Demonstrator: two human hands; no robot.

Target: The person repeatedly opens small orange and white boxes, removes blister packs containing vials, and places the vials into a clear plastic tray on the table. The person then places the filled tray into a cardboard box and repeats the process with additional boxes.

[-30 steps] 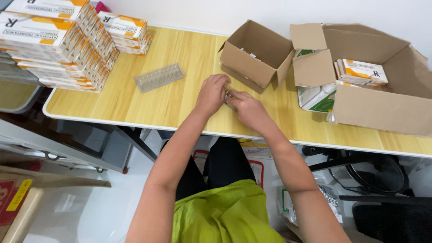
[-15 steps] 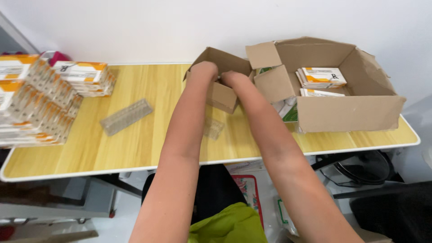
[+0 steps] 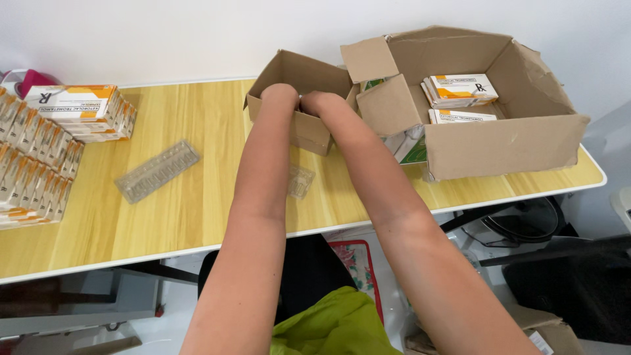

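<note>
Both my arms reach forward into a small open cardboard box (image 3: 309, 135) at the middle of the table. My left hand (image 3: 280, 92) and my right hand (image 3: 317, 101) dip over its near wall, side by side and touching. Their fingers are hidden inside the box, so I cannot tell what they hold. A small clear plastic piece (image 3: 300, 181) lies on the table just in front of the box, between my forearms.
A large torn cardboard box (image 3: 506, 144) at the right holds white and orange cartons (image 3: 460, 89). More such cartons are stacked at the left (image 3: 79, 108) and far left (image 3: 33, 171). A long clear plastic tray (image 3: 158, 171) lies on the yellow wooden table (image 3: 197, 217).
My hands left the tabletop, where they were together, and moved forward into the small box. The clear plastic piece now lies on the table. My view has swung to the right.
</note>
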